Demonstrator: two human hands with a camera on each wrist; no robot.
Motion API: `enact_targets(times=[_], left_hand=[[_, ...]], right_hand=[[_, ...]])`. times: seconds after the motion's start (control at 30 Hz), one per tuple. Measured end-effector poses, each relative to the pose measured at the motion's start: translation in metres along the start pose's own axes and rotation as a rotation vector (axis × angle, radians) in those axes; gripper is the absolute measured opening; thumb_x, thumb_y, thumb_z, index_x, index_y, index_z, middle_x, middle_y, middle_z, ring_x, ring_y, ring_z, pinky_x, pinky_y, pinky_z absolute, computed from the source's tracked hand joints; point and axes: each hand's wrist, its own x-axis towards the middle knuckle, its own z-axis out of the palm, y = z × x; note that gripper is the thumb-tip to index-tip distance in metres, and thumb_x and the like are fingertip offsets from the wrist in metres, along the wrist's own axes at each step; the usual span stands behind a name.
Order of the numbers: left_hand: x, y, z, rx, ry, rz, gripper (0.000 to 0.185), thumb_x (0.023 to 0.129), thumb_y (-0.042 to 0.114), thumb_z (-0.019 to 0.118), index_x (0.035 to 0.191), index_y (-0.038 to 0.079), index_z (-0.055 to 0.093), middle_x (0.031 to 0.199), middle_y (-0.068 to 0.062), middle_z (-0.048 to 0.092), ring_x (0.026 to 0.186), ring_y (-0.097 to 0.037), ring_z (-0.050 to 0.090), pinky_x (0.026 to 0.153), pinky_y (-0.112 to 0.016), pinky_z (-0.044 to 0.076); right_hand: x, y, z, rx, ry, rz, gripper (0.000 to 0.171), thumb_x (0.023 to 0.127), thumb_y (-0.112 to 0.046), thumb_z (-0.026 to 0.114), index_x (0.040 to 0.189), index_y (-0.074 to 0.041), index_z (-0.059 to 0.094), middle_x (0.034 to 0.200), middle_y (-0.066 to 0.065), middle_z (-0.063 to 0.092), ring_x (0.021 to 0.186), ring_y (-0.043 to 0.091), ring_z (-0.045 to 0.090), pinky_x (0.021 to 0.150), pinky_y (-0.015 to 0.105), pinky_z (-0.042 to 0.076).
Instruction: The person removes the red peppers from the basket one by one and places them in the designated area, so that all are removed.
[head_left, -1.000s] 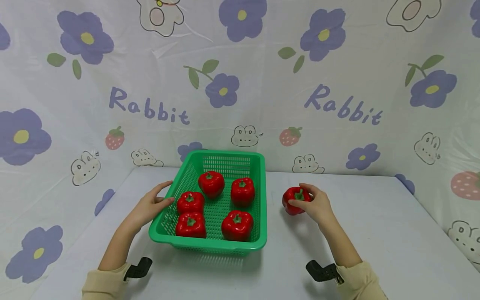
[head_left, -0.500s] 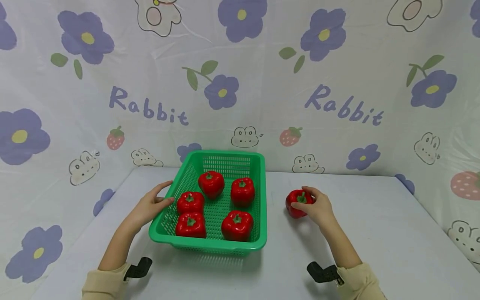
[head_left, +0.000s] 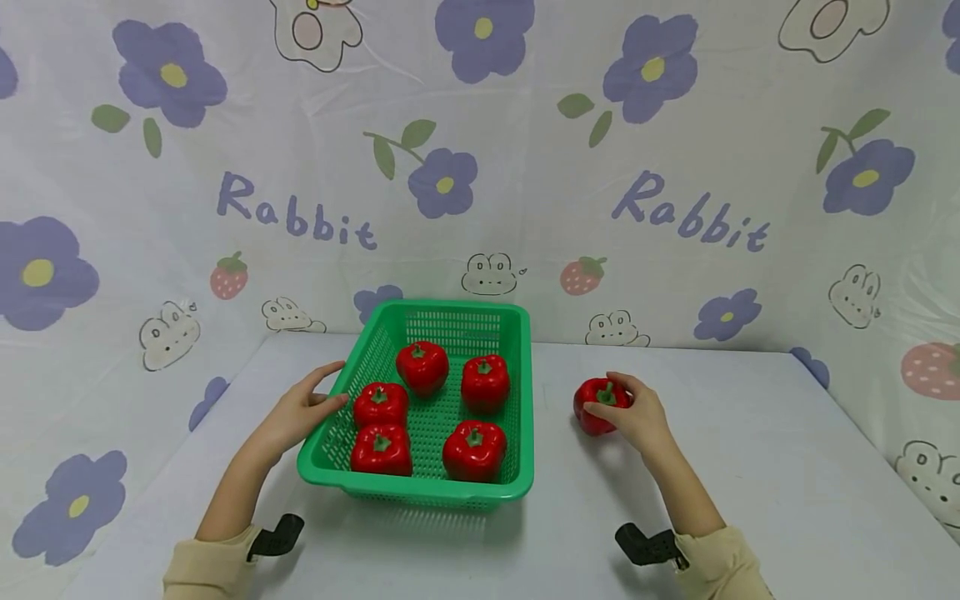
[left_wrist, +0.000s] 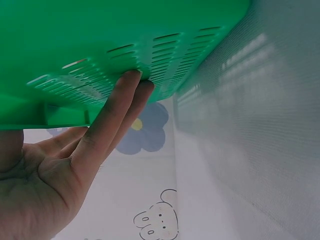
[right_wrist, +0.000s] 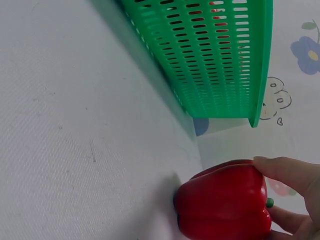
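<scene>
A green slotted basket (head_left: 517, 392) sits on the table with several red bell peppers (head_left: 474, 450) inside. My left hand (head_left: 300, 410) rests flat against the basket's left wall (left_wrist: 125, 55), fingers (left_wrist: 117, 105) straight and touching the slotted plastic. To the right of the basket a lone red pepper (head_left: 595, 404) stands on the table; my right hand (head_left: 637, 412) grips it from the right side, fingers curled over its top. In the right wrist view the pepper (right_wrist: 222, 207) rests on the table with fingertips (right_wrist: 280, 167) on it, the basket (right_wrist: 220, 55) beyond.
The white table (head_left: 750, 467) runs wide to the right and in front of the basket. A floral "Rabbit" cloth (head_left: 675, 208) hangs behind and along both sides. Black wrist camera mounts (head_left: 645, 546) show near my sleeves.
My right hand and the pepper have shifted slightly right, away from the basket. The left hand has stayed on the basket wall.
</scene>
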Motion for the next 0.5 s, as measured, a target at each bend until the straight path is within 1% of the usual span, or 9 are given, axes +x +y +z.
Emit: enact_targets(times=[0.23,0.5], left_hand=[[0.0013,-0.0013,-0.0001,-0.009,0.004,0.006,0.064,0.101,0.028,0.054,0.155,0.011,0.024,0.124,-0.036,0.059,0.089,-0.029,0.073,0.074,-0.039,0.060],[0.0012,0.0000,0.0003,-0.019,0.002,0.010,0.065,0.101,0.027,0.054,0.155,0.009,0.023,0.122,-0.036,0.061,0.087,-0.029,0.074,0.071,-0.038,0.061]], right_hand=[[0.0023,0.0021,0.0026,-0.006,-0.013,-0.014,0.070,0.090,-0.018,0.066,0.150,-0.003,0.033,0.151,0.027,0.035,0.139,0.045,0.032,0.106,0.058,0.041],[0.0023,0.0019,0.0033,-0.008,-0.029,-0.010,0.070,0.092,-0.019,0.065,0.151,-0.004,0.030,0.153,0.027,0.032,0.140,0.046,0.030,0.106,0.058,0.041]])
